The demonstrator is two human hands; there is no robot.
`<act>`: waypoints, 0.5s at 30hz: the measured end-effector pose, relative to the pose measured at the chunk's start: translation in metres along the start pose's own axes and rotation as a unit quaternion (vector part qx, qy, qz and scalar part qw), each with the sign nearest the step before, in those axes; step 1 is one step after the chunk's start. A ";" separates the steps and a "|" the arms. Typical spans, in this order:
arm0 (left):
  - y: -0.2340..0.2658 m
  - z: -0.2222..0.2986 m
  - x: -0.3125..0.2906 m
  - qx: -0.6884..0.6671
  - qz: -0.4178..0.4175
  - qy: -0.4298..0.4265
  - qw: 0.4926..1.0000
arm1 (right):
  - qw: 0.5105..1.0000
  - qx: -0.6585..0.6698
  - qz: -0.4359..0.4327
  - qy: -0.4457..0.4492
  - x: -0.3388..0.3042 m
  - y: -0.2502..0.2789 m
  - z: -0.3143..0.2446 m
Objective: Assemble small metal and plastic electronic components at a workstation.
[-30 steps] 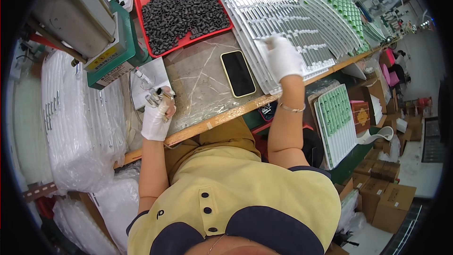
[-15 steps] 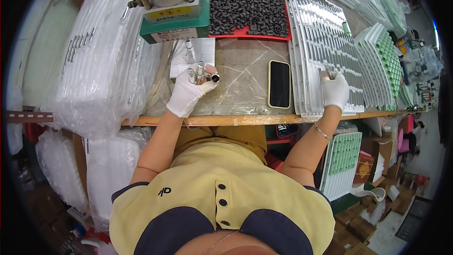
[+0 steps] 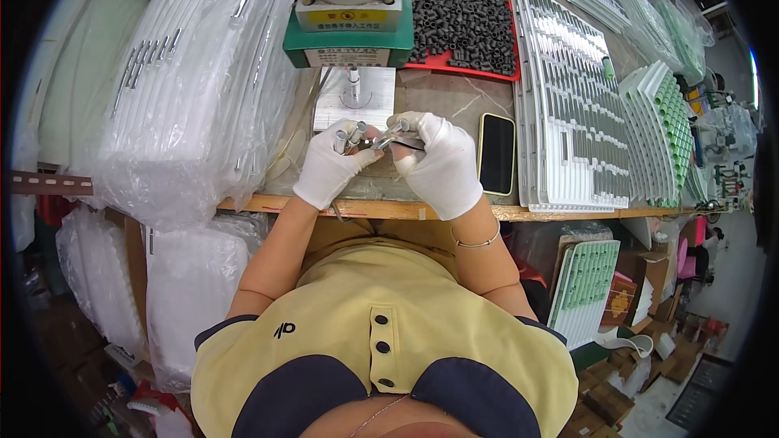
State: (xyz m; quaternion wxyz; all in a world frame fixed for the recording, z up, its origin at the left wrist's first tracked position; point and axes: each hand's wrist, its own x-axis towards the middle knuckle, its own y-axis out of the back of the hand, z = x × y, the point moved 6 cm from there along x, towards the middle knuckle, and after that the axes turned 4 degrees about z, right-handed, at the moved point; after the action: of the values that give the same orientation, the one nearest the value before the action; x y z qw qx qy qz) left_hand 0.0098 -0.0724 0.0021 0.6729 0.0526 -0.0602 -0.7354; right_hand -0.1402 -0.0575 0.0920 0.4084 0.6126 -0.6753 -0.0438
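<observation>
Above the bench edge, my two white-gloved hands are close together. My left hand [image 3: 329, 166] is closed around several short shiny metal tubes [image 3: 349, 138] that stick up between its fingers. My right hand [image 3: 445, 164] pinches a silver tube [image 3: 393, 133], tilted and meeting the left fingertips. A dark piece shows under the right fingers, too hidden to name. Just beyond the hands lies a square metal plate [image 3: 331, 105] with a silver tube [image 3: 354, 83] upright on it, below the press [image 3: 349, 47] with its green housing.
A red tray [image 3: 479, 73] heaped with small black sleeves [image 3: 458, 12] stands behind. To the right are a phone [image 3: 496, 154], white racks [image 3: 540, 182] with rows of silver tubes, and racks of green pieces [image 3: 665, 122]. Plastic-wrapped white trays [image 3: 174, 105] fill the left.
My right hand has left the white rack and come over to my left hand with a silver tube. The whole view has shifted slightly. My left hand still holds its tubes.
</observation>
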 end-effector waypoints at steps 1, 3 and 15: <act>0.002 -0.006 0.000 -0.019 0.009 0.001 1.000 | 1.000 0.000 -0.003 0.002 0.001 -0.002 0.000; 0.006 -0.011 -0.001 -0.040 0.021 0.002 0.999 | 0.998 -0.053 -0.033 0.015 0.003 -0.008 0.001; 0.043 0.028 0.053 0.099 0.146 0.014 0.984 | 0.993 -0.060 -0.054 -0.083 0.027 -0.049 0.046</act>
State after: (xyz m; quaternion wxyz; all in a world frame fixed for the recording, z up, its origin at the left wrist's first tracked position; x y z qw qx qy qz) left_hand 0.0431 -0.1282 0.0366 0.7654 0.1195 -0.1303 -0.6188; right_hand -0.1269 -0.1130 0.0481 0.3836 0.6169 -0.6692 -0.1567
